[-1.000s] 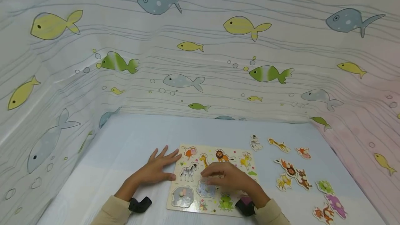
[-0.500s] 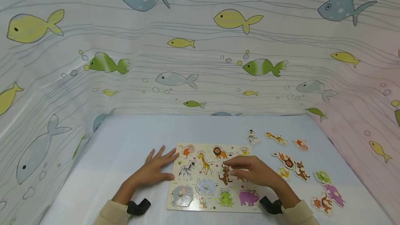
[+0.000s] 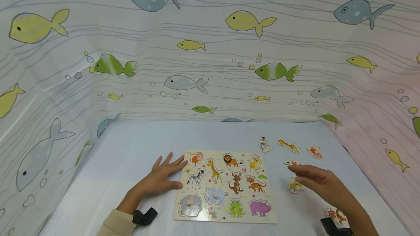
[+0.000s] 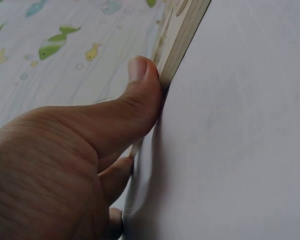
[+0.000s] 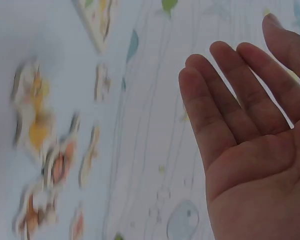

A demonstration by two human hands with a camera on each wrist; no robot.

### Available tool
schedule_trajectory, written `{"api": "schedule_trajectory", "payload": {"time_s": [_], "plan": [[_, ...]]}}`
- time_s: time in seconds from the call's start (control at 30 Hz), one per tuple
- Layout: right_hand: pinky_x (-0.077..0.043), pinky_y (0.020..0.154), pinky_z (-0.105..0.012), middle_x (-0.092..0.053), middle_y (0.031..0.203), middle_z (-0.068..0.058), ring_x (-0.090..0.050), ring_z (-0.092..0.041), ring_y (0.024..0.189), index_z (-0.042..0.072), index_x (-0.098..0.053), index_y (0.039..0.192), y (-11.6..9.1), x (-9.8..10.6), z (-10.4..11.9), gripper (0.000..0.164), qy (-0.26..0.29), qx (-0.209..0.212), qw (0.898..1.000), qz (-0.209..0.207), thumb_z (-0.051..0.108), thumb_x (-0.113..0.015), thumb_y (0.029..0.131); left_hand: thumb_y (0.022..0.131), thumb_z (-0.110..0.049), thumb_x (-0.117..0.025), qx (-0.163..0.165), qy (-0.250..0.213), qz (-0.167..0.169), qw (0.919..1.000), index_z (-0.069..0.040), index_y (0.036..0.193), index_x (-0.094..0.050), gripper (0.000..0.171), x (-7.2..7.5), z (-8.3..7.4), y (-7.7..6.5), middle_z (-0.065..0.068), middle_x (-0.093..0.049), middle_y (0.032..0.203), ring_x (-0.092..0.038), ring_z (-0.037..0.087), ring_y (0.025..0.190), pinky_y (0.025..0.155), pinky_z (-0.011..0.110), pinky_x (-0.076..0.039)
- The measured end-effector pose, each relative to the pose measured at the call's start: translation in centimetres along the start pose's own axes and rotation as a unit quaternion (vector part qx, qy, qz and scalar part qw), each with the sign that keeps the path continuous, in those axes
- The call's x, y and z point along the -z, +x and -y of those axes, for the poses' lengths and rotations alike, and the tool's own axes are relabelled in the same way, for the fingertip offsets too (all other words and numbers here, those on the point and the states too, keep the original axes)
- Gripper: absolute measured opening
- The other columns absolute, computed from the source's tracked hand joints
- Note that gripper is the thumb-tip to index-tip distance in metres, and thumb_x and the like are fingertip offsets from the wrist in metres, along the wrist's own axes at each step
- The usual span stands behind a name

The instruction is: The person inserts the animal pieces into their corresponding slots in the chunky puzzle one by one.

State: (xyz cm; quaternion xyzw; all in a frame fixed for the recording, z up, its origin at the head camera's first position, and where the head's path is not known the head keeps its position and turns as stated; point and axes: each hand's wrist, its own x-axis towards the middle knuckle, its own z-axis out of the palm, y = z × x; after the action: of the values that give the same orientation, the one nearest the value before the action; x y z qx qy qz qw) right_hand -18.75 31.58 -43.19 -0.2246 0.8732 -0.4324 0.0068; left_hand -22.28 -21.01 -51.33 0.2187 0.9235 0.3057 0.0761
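Note:
A wooden animal puzzle board (image 3: 242,220) lies flat on the table. Seated in it are a grey elephant piece (image 3: 190,207) and a light blue animal piece (image 3: 214,196), each with a knob. My left hand (image 3: 162,177) rests at the board's left side, fingers spread; in the left wrist view the thumb (image 4: 142,82) touches its wooden edge. Over the loose pieces on the right my right hand (image 3: 318,181) hovers, fingers extended and palm bare in the right wrist view. Beneath it show a yellow animal piece (image 3: 294,185) and part of a lion piece (image 3: 292,163); other pieces are hidden.
Behind the right hand lie a zebra piece (image 3: 265,145), a giraffe piece (image 3: 288,145) and a monkey piece (image 3: 314,152). A tiger piece (image 3: 337,215) shows beside the right wrist's black strap (image 3: 333,227). Fish-printed sheeting (image 3: 210,65) encloses the table's back and sides.
My right hand has moved rightward from above the light blue piece, across the board, to the loose pieces. The left hand stays at the board's edge. The head view has shifted slightly.

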Motion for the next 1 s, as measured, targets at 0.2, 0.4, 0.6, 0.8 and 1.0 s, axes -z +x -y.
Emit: {"api": "schedule_trajectory", "payload": {"time_s": [0.2, 0.4, 0.6, 0.8, 1.0], "plan": [[-0.057, 0.079, -0.012, -0.069, 0.123, 0.020, -0.065, 0.009, 0.107, 0.000, -0.062, 0.130, -3.6, 3.4, -1.4, 0.033, -0.043, -0.061, 0.994, -0.074, 0.005, -0.062, 0.097, 0.081, -0.049, -0.075, -0.004, -0.001, -0.003, 1.0000, -0.018, 0.151, -0.046, 0.081, 0.0, 0.1, 0.2, 0.008, -0.033, 0.162, -0.007, 0.049, 0.153, 0.118, 0.069, 0.010], [-0.049, 0.067, -0.005, -0.055, 0.108, 0.041, -0.050, 0.028, 0.091, 0.005, -0.056, 0.140, -6.5, 5.5, -3.8, 0.057, -0.088, -0.269, 0.949, -0.136, 0.044, -0.059, 0.099, 0.081, -0.049, -0.075, -0.010, -0.005, -0.002, 0.9999, -0.017, 0.151, -0.046, 0.082, 0.0, 0.2, 0.4, 0.008, -0.032, 0.162, -0.006, 0.049, 0.153, 0.118, 0.070, 0.010], [-0.043, 0.114, -0.031, -0.044, 0.110, 0.045, -0.046, 0.024, 0.097, 0.012, -0.040, 0.153, -8.1, 6.1, -5.8, 0.071, -0.021, -0.404, 0.885, -0.230, 0.055, -0.053, 0.098, 0.081, -0.049, -0.075, -0.014, 0.000, -0.003, 0.9999, -0.017, 0.151, -0.046, 0.082, 0.1, 0.1, 0.6, 0.009, -0.033, 0.162, -0.006, 0.050, 0.152, 0.117, 0.071, 0.009], [-0.012, 0.123, -0.063, -0.030, 0.150, 0.021, -0.023, -0.035, 0.153, 0.015, -0.031, 0.156, -9.0, 5.5, -7.7, 0.079, 0.043, -0.477, 0.838, -0.260, 0.063, -0.049, 0.096, 0.082, -0.049, -0.074, -0.031, 0.005, -0.008, 0.9995, -0.015, 0.151, -0.045, 0.082, 0.3, 0.1, 0.7, 0.012, -0.034, 0.161, -0.006, 0.052, 0.151, 0.116, 0.073, 0.008], [-0.016, 0.124, -0.059, -0.046, 0.100, 0.048, -0.026, -0.033, 0.152, 0.016, -0.040, 0.153, -9.7, 4.7, -10.1, 0.078, 0.071, -0.500, 0.812, -0.292, 0.065, -0.053, 0.093, 0.083, -0.050, -0.073, -0.031, 0.009, 0.000, 0.9995, -0.016, 0.152, -0.044, 0.082, 0.1, 0.0, 0.8, 0.011, -0.033, 0.162, -0.006, 0.051, 0.152, 0.117, 0.072, 0.008]]}}
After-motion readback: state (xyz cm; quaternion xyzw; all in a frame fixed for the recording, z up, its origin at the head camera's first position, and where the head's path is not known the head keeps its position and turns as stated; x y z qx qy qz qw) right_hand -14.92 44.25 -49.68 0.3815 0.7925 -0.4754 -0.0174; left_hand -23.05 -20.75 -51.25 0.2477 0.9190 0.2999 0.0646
